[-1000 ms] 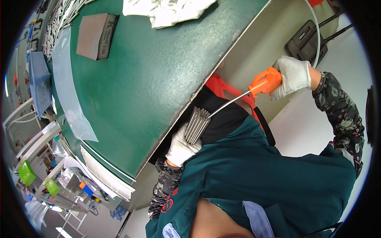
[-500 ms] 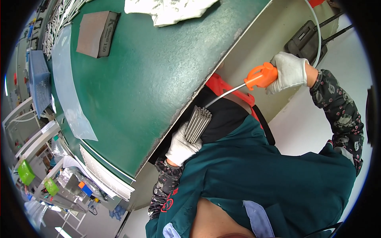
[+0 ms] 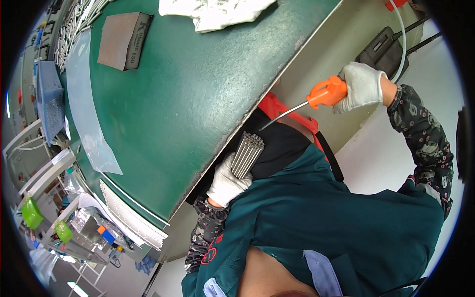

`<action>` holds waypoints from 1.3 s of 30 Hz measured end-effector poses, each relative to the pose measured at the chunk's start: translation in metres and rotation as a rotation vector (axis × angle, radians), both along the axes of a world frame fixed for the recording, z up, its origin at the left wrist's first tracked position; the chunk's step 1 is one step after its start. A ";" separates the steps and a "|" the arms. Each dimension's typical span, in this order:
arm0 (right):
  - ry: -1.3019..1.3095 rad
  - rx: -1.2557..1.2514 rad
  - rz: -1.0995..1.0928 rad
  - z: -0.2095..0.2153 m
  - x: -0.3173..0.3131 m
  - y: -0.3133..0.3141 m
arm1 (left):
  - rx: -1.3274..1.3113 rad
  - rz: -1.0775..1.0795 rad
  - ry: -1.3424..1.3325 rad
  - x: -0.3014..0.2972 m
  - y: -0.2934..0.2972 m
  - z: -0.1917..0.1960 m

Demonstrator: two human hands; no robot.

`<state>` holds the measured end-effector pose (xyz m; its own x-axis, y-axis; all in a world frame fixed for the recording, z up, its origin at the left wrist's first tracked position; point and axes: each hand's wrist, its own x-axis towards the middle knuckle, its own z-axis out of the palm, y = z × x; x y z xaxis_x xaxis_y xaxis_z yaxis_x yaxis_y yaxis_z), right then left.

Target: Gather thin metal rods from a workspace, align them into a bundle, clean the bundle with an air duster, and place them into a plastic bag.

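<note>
Near the center of the frame, the white-gloved left hand [image 3: 229, 184] has its fingers closed around the lower part of a bundle of thin metal rods [image 3: 247, 155]; the fingers on the far side are hidden behind the bundle. The rods lie packed side by side, their shared long axis running steeply from lower left to upper right, with the thicker ends uppermost. Most of their length stands out beyond the fingers, above and to the right of the glove, over the black cloth [image 3: 287, 146] on the lap. In the upper right of the frame, the right hand [image 3: 360, 88], gloved in white too, has its fingers clamped around the grip of an orange air blow gun [image 3: 326, 92]; whether they press the trigger cannot be told. The gun's slim metal nozzle [image 3: 284, 115] slants down toward the lower left, away from the fingers, and its tip sits just beside the rods' upper ends, apart from them. A pale hose [image 3: 402, 44] runs at the right of the frame, behind that glove. The green surface [image 3: 188, 99] fills the upper left, carrying a brownish-gray block [image 3: 120, 40] and a white cloth [image 3: 215, 12].
</note>
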<state>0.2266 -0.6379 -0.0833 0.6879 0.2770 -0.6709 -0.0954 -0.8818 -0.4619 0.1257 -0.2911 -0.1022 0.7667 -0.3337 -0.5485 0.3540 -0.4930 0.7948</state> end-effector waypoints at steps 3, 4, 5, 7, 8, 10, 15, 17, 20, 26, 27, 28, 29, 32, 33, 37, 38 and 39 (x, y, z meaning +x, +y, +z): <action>0.007 0.047 0.038 0.002 0.000 0.000 | -0.020 0.015 0.007 -0.001 0.001 -0.001; 0.021 0.046 0.042 0.003 0.000 -0.001 | -0.029 0.028 0.024 -0.001 0.002 -0.002; 0.035 0.046 0.046 0.003 0.000 -0.002 | -0.029 0.029 0.022 -0.001 0.003 -0.004; 0.047 0.026 0.074 0.007 0.001 -0.001 | 0.028 -0.014 0.029 0.000 0.003 -0.004; 0.057 0.006 0.102 0.008 0.002 -0.001 | -0.017 0.015 0.021 0.000 0.000 0.000; 0.027 0.089 0.044 0.008 0.000 0.000 | -0.019 0.023 0.019 0.000 0.000 0.000; 0.004 0.091 0.071 0.011 0.002 0.004 | -0.021 0.019 0.013 -0.002 0.003 -0.005; 0.015 0.104 0.022 0.009 0.001 0.004 | -0.046 0.024 -0.004 -0.002 0.003 -0.006; 0.060 0.178 0.031 0.016 0.002 0.009 | -0.016 0.019 0.014 -0.002 0.003 -0.005; -0.020 0.114 0.001 0.005 0.005 0.007 | -0.057 0.052 0.034 -0.001 0.000 -0.002; -0.021 0.114 -0.001 0.003 0.006 0.008 | -0.057 0.050 0.034 -0.001 0.001 -0.002; -0.033 0.094 -0.011 0.001 0.008 0.009 | -0.023 0.015 0.015 -0.002 0.002 -0.004; -0.046 0.075 -0.021 0.001 0.008 0.009 | 0.012 -0.020 -0.004 -0.002 0.004 -0.006; -0.014 0.072 0.021 0.007 0.005 0.010 | 0.022 -0.007 0.015 -0.004 0.005 -0.005; -0.015 0.072 0.023 0.009 0.005 0.009 | -0.010 0.028 0.052 -0.003 0.005 -0.006; 0.025 0.191 0.008 0.012 0.003 0.005 | -0.039 0.003 0.021 -0.002 0.005 -0.006; 0.021 0.170 0.003 0.012 0.003 0.005 | -0.021 -0.002 0.029 -0.003 0.006 -0.006; 0.022 0.170 0.002 0.010 0.004 0.004 | -0.005 -0.008 0.037 -0.004 0.007 -0.006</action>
<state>0.2307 -0.6335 -0.0733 0.6732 0.3888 -0.6290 -0.1055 -0.7914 -0.6021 0.1217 -0.2845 -0.1080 0.7432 -0.3425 -0.5748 0.3797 -0.4915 0.7837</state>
